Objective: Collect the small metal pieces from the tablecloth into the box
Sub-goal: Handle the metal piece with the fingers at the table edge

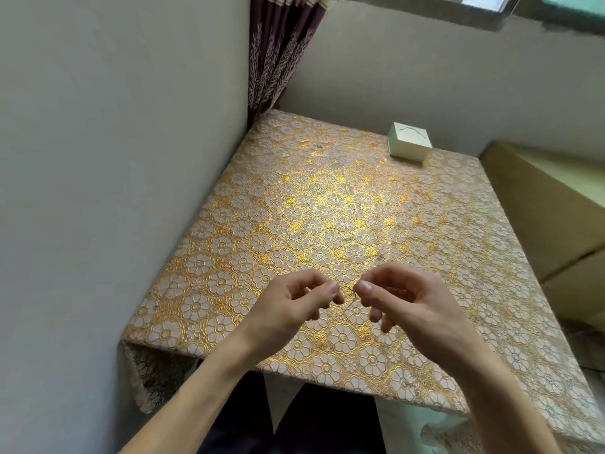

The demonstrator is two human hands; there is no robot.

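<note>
- Gold thread gleams all over the flowered tablecloth (327, 208), and just above its near part the two hands come fingertip to fingertip.
- Left hand (294, 303): thumb pressed to the forefinger, the other fingers curled under. Whether that pinch has anything in it is too fine to tell.
- Right hand (402, 299): thumb and forefinger closed together in the same way, apparently nipping the end of a thin metal piece (349, 290).
- That piece is a hair-thin sliver in the small gap between the two thumb tips. Its long axis seems to run roughly across, from one pinch toward the other, with a faint trace dropping below the right fingertips.
- Now the relation that matters: the box (409, 142) sits well beyond the fingertips, straight out across the cloth and off toward the right hand's side. It is well apart from both hands.
- So the right hand is the nearer carrier; the left would have to cross over.
- On the box's top lies a curved wire (414, 130). The top looks closed from here, though I cannot be sure.
- My read: the coming move is a long reach forward and rightward, with the pinch kept tight, because a sliver this thin could slip out and vanish against the busy gold pattern.
- Other loose pieces under or around the fingers? None I can make out.
</note>
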